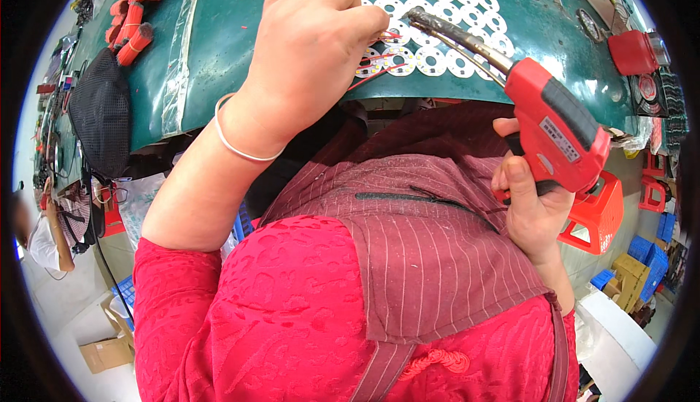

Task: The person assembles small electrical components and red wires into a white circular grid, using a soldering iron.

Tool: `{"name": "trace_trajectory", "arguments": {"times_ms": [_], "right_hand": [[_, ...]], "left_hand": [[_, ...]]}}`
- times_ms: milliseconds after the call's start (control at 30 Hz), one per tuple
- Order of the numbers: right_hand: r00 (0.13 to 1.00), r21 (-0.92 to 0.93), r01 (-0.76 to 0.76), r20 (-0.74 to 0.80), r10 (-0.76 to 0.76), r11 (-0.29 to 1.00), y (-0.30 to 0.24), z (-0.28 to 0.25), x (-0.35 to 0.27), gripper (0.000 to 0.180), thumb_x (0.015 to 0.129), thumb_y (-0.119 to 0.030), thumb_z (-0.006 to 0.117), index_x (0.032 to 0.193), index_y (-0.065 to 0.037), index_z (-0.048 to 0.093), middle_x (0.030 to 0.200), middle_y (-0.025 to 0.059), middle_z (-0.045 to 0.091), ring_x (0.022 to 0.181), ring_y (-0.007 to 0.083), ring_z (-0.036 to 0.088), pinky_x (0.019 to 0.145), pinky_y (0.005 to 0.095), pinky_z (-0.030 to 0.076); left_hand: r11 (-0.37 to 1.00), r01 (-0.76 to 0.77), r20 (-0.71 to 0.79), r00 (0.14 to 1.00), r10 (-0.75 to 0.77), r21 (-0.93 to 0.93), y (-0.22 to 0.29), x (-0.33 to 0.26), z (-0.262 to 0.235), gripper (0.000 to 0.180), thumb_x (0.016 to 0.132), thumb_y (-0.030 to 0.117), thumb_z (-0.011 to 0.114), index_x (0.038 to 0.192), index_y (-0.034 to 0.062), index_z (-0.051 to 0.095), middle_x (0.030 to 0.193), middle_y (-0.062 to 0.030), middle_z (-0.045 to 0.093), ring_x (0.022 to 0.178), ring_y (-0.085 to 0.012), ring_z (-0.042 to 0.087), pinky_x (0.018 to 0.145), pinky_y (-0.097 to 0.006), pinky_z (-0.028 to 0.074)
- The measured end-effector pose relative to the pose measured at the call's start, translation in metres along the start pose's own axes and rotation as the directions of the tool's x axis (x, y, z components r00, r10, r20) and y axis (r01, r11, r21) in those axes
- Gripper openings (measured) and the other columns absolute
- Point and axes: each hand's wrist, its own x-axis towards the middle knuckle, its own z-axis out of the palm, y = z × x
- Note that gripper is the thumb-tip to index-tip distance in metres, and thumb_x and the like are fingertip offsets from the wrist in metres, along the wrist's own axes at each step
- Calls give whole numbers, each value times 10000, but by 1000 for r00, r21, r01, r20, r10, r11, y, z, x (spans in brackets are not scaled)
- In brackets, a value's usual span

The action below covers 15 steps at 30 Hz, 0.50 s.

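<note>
My right hand (536,205) is wrapped round the grip of a red and black soldering gun (558,125). Its long dark barrel points up and left, with the tip over a sheet of round white circuit boards (430,61). On the left, my left hand (313,45) is closed in a pinch just above the near left boards. Thin red wire (392,35) shows at its fingertips, though the fingers partly hide it. More red wires (375,74) lie across the nearest boards, below the hand. The soldering tip and the pinching fingers are a short way apart.
Bundles of red wires (133,34) lie on the green table (219,59) at the far left. A black mesh cap (102,103) hangs at its left edge. A red cylindrical object (634,53) stands at the right, with a red stool (598,216) below. Another person's arm (60,234) shows far left.
</note>
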Motion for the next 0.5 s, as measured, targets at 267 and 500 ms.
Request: {"name": "trace_trajectory", "arguments": {"times_ms": [267,500], "right_hand": [[999,3,-30,-18,30,1000,-4,-1,-2,237,944,-108,597,1136,21,546,1189,198,590,641,84,522,582,250,495],[1000,-7,-1,4,1,1000,-2,-4,-2,346,942,-104,598,1248,26,503,1189,189,594,635,77,516,580,246,490]], "left_hand": [[999,36,34,999,-35,-28,5,-1,-3,69,762,53,702,810,99,686,705,-33,543,690,-234,537,721,-353,409],[1000,6,-9,1000,-5,28,4,0,-3,112,748,38,696,833,111,692,737,-32,567,747,-237,564,814,-377,432]]}}
